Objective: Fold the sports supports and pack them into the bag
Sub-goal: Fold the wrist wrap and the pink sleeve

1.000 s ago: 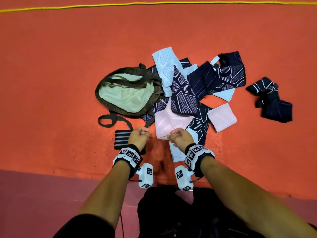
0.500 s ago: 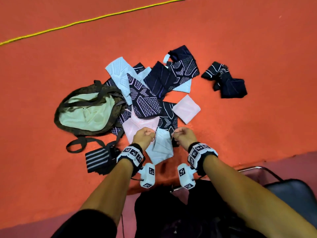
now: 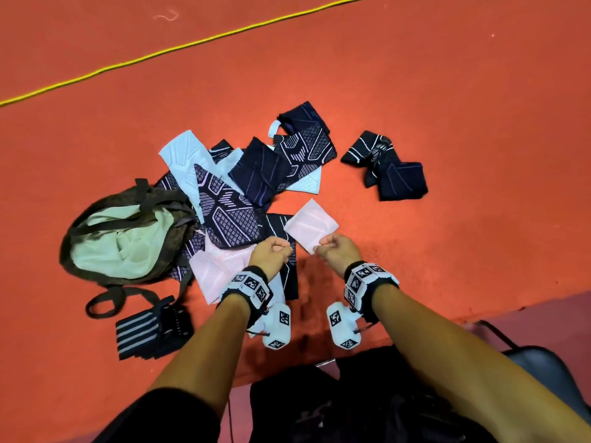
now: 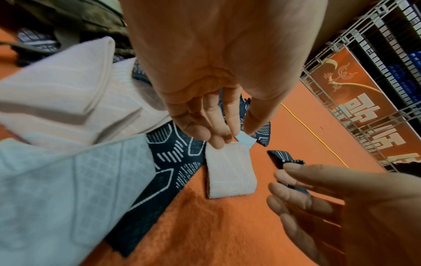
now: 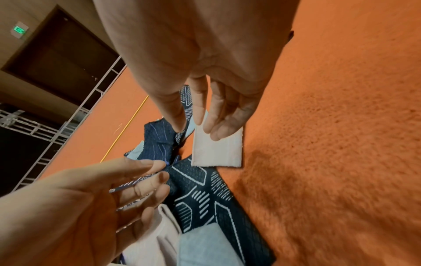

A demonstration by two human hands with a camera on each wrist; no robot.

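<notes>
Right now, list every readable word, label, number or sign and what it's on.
Orange banner: large pale stylised characters, cannot be read.
Green sign beside the dark door: too small to read.
Wrist bands: black-and-white square code markers, no letters.
Supports and bag: no text visible.

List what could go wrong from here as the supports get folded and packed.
1. The pile overlaps, so pulling one support may drag others and disturb the folded pink one at its edge.
2. A strap crosses the slack mouth of the bag, so a folded support could snag and unfold.
3. The dark pair lies apart on the right and may be missed.
</notes>
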